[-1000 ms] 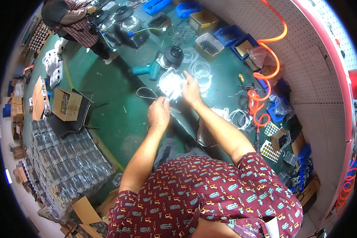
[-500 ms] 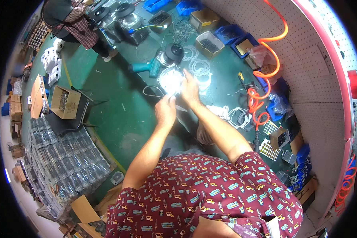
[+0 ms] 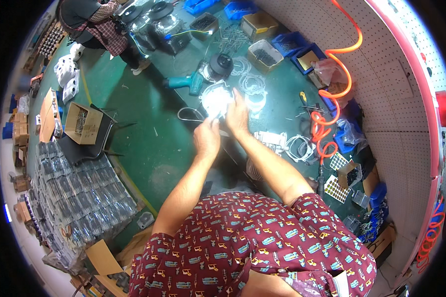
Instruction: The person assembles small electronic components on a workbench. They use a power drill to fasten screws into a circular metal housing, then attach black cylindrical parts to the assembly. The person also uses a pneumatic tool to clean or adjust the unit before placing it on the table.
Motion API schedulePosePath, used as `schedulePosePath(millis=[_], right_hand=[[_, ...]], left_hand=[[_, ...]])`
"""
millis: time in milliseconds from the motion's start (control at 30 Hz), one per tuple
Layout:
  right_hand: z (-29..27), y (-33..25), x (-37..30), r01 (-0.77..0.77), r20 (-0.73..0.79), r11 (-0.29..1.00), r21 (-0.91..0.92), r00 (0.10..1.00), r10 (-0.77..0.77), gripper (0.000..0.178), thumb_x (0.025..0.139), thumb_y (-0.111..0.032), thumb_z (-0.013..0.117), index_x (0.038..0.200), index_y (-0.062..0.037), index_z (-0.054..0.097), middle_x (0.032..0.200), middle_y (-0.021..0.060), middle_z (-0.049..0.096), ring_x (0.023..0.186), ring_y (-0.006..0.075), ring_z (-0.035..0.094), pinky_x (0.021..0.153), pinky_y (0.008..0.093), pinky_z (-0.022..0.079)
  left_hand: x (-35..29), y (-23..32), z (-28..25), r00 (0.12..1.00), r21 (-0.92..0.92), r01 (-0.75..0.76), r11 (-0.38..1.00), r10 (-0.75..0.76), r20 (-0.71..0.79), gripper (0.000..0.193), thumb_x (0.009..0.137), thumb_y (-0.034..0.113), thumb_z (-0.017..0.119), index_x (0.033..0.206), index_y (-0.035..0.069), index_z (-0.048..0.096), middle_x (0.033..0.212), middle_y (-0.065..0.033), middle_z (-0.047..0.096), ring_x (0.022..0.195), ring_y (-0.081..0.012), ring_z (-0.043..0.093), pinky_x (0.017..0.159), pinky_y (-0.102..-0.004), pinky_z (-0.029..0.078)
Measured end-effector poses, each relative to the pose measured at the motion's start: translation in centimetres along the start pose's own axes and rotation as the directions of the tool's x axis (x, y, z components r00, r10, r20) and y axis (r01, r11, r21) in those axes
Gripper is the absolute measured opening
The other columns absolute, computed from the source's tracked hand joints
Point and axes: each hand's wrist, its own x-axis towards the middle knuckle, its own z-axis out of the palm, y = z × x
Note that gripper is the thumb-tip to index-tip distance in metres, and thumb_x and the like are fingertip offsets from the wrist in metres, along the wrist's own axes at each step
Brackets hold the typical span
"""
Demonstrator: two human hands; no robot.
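Note:
Glare washes out most of a pale, rounded metal part [image 3: 216,98] at the table edge. Its near edge is pinched between the thumb and fingers of my left hand [image 3: 206,137]. My right hand [image 3: 237,116] grips its right side, with fingers along the rim. A thin grey loop [image 3: 188,114] sticks out to the left, above my left hand; glare hides whether it joins the part. Just beyond lies a teal power driver [image 3: 195,83], beside a motor with a black round cap [image 3: 221,65]. Pale ring-shaped gaskets [image 3: 255,101] lie to the right of my right hand.
A ribbed metal casting [image 3: 271,141] and white rings [image 3: 300,148] lie beside my right forearm. An orange coiled air hose [image 3: 349,49] hangs at the right. Bins of screws [image 3: 265,55] line the back. At far left, a person [image 3: 101,29] stands near a box on a chair [image 3: 83,123].
The view has shifted slightly, so the table things sit a little lower and to the right. Both hands stay on the metal part, nearly in the same pose.

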Motion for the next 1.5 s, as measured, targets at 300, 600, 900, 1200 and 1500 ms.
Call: schedulePosePath(millis=[300,600,900,1200,1500], right_hand=[[0.2,0.0,-0.3,0.014,-0.024,1.0,0.0,1.0,-0.014,0.044,0.092,-0.012,0.045,0.132,0.0064,0.054,0.128,0.0296,0.059,0.12,0.044,0.055,0.106,0.0468,0.041],[-0.3,-0.5,-0.2,0.002,0.0,1.0,-0.003,1.0,-0.002,0.045,0.093,-0.014,0.045,0.131,0.0073,0.054,0.127,0.0301,0.059,0.12,0.0441,0.055,0.105,0.0469,0.042],[-0.3,-0.4,-0.2,0.036,-0.025,0.999,-0.008,0.999,-0.036,0.045,0.093,-0.014,0.045,0.132,0.0061,0.054,0.125,0.0296,0.059,0.117,0.0448,0.056,0.102,0.0478,0.043],[-0.8,-0.6,0.6,-0.03,0.09,0.999,0.038,0.996,0.027,0.051,0.09,-0.019,0.051,0.135,0.0045,0.051,0.127,0.0309,0.058,0.119,0.0456,0.055,0.104,0.0464,0.043],[-4.6,-5.3,-0.4,0.491,0.214,0.86,-0.138,0.863,-0.458,0.061,0.074,-0.03,0.077,0.125,-0.0055,0.055,0.119,0.0158,0.059,0.117,0.0362,0.052,0.104,0.0515,0.037]], left_hand=[[-0.1,-0.2,0.8,0.999,-0.049,-0.042,0.998,0.043,0.032,0.027,0.094,0.024,0.062,0.096,-0.002,0.068,0.08,-0.0251,0.067,0.078,-0.041,0.068,0.071,-0.0461,0.051],[-0.5,0.0,-0.2,1.0,-0.056,-0.009,0.998,0.008,-0.012,0.023,0.094,0.021,0.062,0.093,-0.001,0.068,0.079,-0.0243,0.067,0.079,-0.0411,0.068,0.071,-0.0463,0.052],[-0.3,-0.7,0.6,1.0,-0.041,0.001,0.999,0.0,0.016,0.023,0.094,0.021,0.062,0.095,-0.001,0.068,0.081,-0.0251,0.067,0.08,-0.0411,0.068,0.072,-0.0465,0.052],[-1.1,-3.9,1.1,0.999,-0.239,-0.043,0.97,0.05,0.021,0.025,0.097,0.023,0.06,0.095,-0.002,0.065,0.065,-0.0085,0.061,0.057,-0.0185,0.062,0.05,-0.0343,0.05],[-0.7,-13.0,-6.9,0.948,-0.285,0.318,0.904,-0.313,0.067,0.022,0.098,0.02,0.059,0.099,-0.001,0.062,0.069,-0.0021,0.056,0.052,-0.0102,0.054,0.043,-0.027,0.049]])
